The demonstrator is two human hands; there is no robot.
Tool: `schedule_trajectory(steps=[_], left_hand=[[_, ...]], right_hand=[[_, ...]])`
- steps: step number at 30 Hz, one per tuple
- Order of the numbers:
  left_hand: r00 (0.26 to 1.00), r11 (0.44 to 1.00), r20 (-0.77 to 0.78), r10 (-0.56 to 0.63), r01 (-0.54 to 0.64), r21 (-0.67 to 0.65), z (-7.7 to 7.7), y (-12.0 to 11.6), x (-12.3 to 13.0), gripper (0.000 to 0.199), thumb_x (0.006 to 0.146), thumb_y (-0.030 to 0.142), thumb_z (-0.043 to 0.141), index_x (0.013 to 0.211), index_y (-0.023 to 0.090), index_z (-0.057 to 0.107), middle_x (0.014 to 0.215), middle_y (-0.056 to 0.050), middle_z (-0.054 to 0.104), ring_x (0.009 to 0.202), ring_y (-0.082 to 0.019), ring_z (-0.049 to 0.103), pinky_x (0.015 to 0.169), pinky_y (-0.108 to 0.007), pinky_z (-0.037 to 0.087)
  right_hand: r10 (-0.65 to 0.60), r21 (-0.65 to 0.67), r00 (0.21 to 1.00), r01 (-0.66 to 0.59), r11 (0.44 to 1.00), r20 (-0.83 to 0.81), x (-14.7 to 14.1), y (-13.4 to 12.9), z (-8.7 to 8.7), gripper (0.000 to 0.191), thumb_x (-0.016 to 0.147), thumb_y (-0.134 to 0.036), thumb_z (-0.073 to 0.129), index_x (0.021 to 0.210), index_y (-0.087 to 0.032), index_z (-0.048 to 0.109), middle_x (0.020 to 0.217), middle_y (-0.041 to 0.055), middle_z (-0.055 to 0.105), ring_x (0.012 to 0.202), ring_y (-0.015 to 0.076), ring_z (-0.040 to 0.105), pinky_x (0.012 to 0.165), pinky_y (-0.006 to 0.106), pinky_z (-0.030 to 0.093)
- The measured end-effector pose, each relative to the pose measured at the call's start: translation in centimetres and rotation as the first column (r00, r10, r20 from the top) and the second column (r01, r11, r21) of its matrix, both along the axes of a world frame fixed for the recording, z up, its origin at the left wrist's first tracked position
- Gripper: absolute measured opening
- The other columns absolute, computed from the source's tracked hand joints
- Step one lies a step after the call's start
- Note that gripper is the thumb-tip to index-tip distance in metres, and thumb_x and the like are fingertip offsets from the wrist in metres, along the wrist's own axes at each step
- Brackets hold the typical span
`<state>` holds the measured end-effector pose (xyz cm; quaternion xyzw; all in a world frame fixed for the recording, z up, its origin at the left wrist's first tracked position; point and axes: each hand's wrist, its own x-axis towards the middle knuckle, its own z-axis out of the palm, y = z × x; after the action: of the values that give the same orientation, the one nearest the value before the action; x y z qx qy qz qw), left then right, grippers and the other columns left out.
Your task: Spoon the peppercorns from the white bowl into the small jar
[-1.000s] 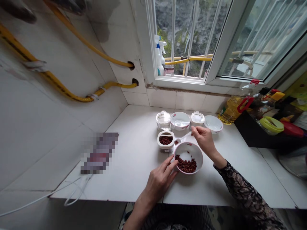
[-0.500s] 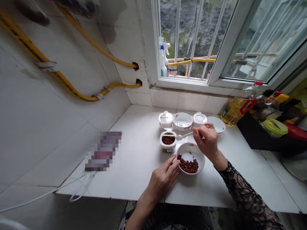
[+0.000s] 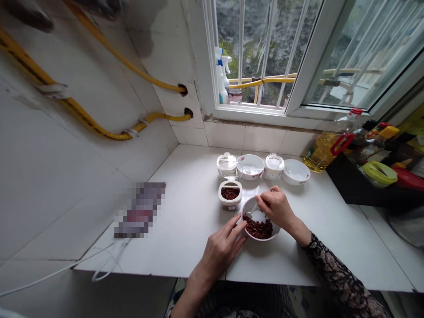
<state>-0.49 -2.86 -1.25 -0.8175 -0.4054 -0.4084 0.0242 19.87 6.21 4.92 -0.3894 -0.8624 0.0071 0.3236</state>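
Observation:
In the head view, a white bowl (image 3: 277, 229) with a pink rim stands on the counter with dark red dried peppercorns (image 3: 259, 229) in it. My left hand (image 3: 222, 247) steadies the bowl at its left side, fingertips on the rim. A small white spoon (image 3: 251, 212) is pinched in my right hand (image 3: 277, 206), its head down inside the bowl by the peppercorns. Just beyond the bowl, to the left, a white-rimmed spice jar (image 3: 230, 204) with its lid raised holds more of the same peppercorns.
Behind stand two clear-lidded jars (image 3: 226, 165) (image 3: 274, 166) and two white bowls (image 3: 251, 167) (image 3: 296, 172). An oil bottle (image 3: 326, 148) and a black rack (image 3: 347, 185) of condiments are at right. A pixelated object (image 3: 141, 210) with a white cable (image 3: 109, 269) lies left.
My right hand has brought the spoon from beside the spice jar's opening down into the bowl. My left hand stays at the bowl's side. The view has shifted slightly.

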Motion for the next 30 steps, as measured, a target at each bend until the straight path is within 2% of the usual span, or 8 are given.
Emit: schedule_trajectory(steps=[3, 7, 11, 15, 23, 30], left_hand=[[1.0, 1.0, 0.001, -0.002, 0.002, 0.006, 0.0, 0.0, 0.0, 0.031, 0.099, 0.022, 0.05, 0.129, 0.017, 0.053, 0.126, -0.017, 0.066, 0.11, -0.023, 0.069, 0.086, -0.029, 0.06], [1.0, 1.0, 0.0, 0.007, -0.007, -0.005, -0.1, 0.0, 0.0, 0.032, 0.098, 0.022, 0.053, 0.129, 0.017, 0.054, 0.128, -0.016, 0.065, 0.109, -0.023, 0.069, 0.085, -0.028, 0.06], [1.0, 1.0, 0.0, 0.004, -0.004, 0.004, 0.0, 0.0, 0.0, 0.031, 0.098, 0.022, 0.053, 0.128, 0.016, 0.055, 0.126, -0.017, 0.066, 0.109, -0.023, 0.069, 0.085, -0.029, 0.06], [1.0, 1.0, 0.0, -0.002, 0.002, 0.007, 0.1, 0.0, 0.0, 0.03, 0.098, 0.021, 0.053, 0.128, 0.016, 0.055, 0.126, -0.017, 0.066, 0.109, -0.022, 0.069, 0.086, -0.028, 0.06], [1.0, 1.0, -0.004, 0.004, -0.004, 0.011, -0.2, -0.1, 0.0, 0.031, 0.097, 0.021, 0.053, 0.127, 0.014, 0.054, 0.127, -0.018, 0.065, 0.112, -0.023, 0.067, 0.087, -0.029, 0.059], [1.0, 0.999, -0.007, 0.016, -0.015, 0.034, -0.1, 0.0, 0.1, 0.03, 0.098, 0.022, 0.052, 0.127, 0.014, 0.054, 0.125, -0.018, 0.066, 0.11, -0.023, 0.068, 0.084, -0.028, 0.06]], right_hand=[[-0.027, -0.071, 0.996, 0.021, 0.997, -0.08, 0.1, 0.0, -0.2, 0.045, 0.097, -0.027, 0.046, 0.052, -0.02, 0.041, 0.046, -0.0053, 0.045, 0.045, 0.0093, 0.032, 0.069, 0.027, 0.036], [-0.114, -0.188, 0.975, 0.077, 0.979, -0.192, 0.9, 0.1, 0.0, 0.045, 0.094, -0.032, 0.047, 0.051, -0.02, 0.042, 0.046, -0.0036, 0.045, 0.048, 0.0103, 0.037, 0.062, 0.026, 0.037], [-0.203, -0.36, 0.937, 0.092, 0.929, -0.284, 1.4, 0.0, 0.4, 0.047, 0.092, -0.04, 0.047, 0.05, -0.019, 0.046, 0.047, -0.0022, 0.045, 0.049, 0.0106, 0.039, 0.055, 0.025, 0.034], [-0.262, -0.494, 0.889, 0.048, 0.868, -0.375, 1.4, 0.0, 0.7, 0.047, 0.088, -0.047, 0.049, 0.05, -0.018, 0.048, 0.049, -0.0016, 0.044, 0.049, 0.0103, 0.038, 0.048, 0.024, 0.03], [-0.346, -0.617, 0.817, -0.016, 0.787, -0.462, 1.8, 0.3, 0.3, 0.051, 0.081, -0.058, 0.056, 0.05, -0.018, 0.048, 0.048, -0.0023, 0.039, 0.048, 0.0091, 0.032, 0.043, 0.023, 0.024], [-0.386, -0.658, 0.781, -0.043, 0.752, -0.492, 1.7, 0.7, 0.1, 0.055, 0.075, -0.064, 0.06, 0.048, -0.019, 0.043, 0.047, -0.003, 0.038, 0.046, 0.0079, 0.029, 0.043, 0.024, 0.021]])
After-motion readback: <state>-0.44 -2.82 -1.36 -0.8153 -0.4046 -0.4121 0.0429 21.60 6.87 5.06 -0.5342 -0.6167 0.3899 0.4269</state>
